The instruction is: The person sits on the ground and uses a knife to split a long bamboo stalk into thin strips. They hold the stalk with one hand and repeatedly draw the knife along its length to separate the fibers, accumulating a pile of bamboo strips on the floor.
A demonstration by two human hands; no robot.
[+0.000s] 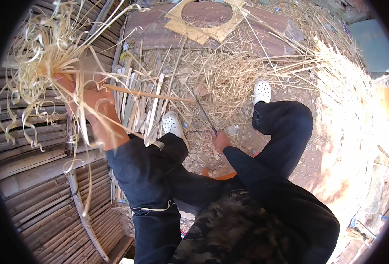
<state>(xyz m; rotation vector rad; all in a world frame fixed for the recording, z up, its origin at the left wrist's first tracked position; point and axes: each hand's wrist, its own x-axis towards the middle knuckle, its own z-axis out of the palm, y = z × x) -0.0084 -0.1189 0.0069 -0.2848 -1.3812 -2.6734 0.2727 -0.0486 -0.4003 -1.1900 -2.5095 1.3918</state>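
My left hand (pixel 95 103) is raised at the left with its fingers closed round a bundle of pale, curly bamboo shavings (pixel 44 61), which fans out above and hangs down in loops. A thin bamboo strip (pixel 152 95) reaches from this hand toward the middle. My right hand (pixel 221 141), low in the middle between my knees, is closed on the dark handle of a knife (pixel 205 114). Its slim dark blade points up and to the left, and its tip is close to the end of the strip; I cannot tell whether they touch.
A slatted bamboo wall (pixel 31 185) stands at the left. Split bamboo pieces (pixel 137 103) lie beside my white left shoe (pixel 173 124). Straw-like shavings (pixel 229 72) cover the ground ahead, before a brown sheet (pixel 146 26) carrying a board with a round hole (pixel 203 35).
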